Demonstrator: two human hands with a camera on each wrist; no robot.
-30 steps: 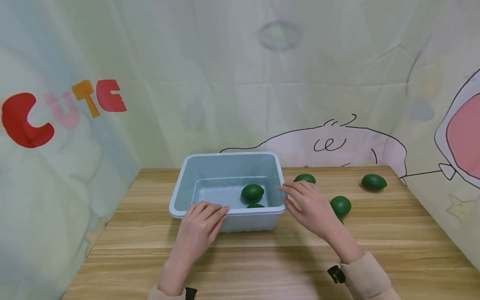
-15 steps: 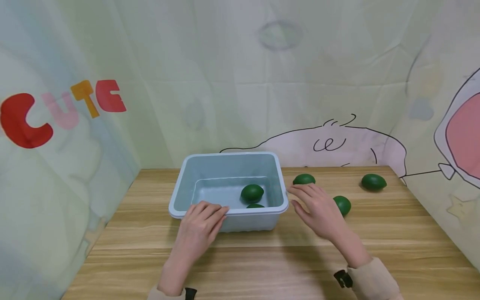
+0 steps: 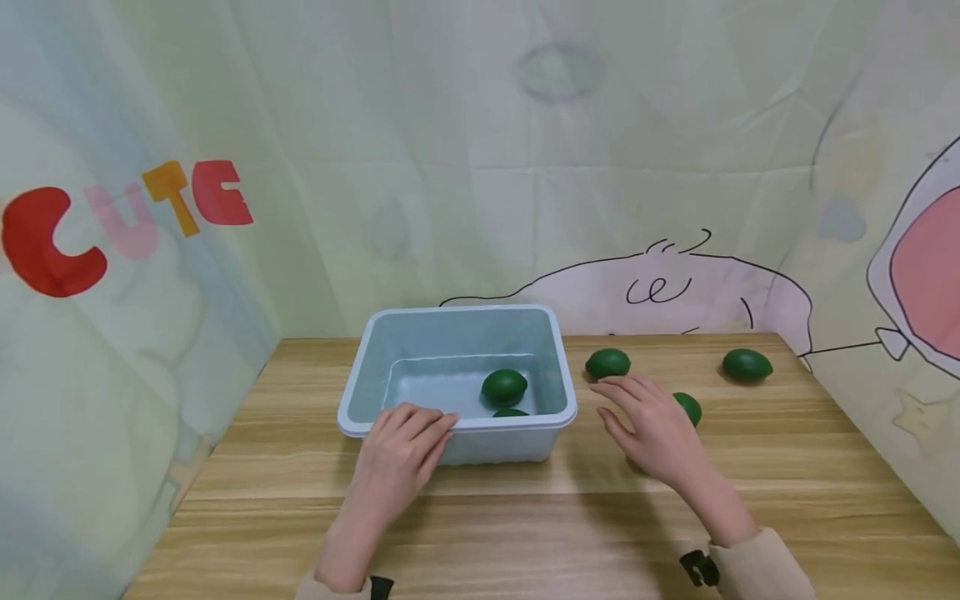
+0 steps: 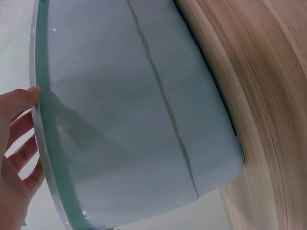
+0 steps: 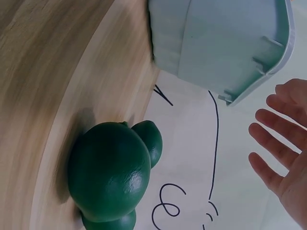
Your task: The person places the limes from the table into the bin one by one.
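A pale blue plastic basin (image 3: pixel 468 321) stands on the wooden table. My left hand (image 3: pixel 401 450) holds its near rim; in the left wrist view, the thumb (image 4: pixel 32 93) lies on the rim with the fingers beyond it. Inside the basin sits a green lime (image 3: pixel 504 387), and the front wall mostly hides a second lime (image 3: pixel 511 412). My right hand (image 3: pixel 652 425) hovers right of the basin, fingers spread and holding nothing. Beyond its fingertips lies a lime (image 3: pixel 608 363). Another lime (image 3: pixel 688 408) is partly hidden behind this hand. A large-looking lime (image 5: pixel 109 172) is near the right wrist camera.
A further lime (image 3: pixel 747 365) lies at the table's far right. Printed cloth (image 3: pixel 480 167) hangs behind the wooden table (image 3: pixel 510 533) and along both sides. The basin stands near the table's back edge.
My right hand has left the basin's right rim and moved rightward, uncovering more of the back lime and covering more of the right one. My left hand and the basin have stayed put.
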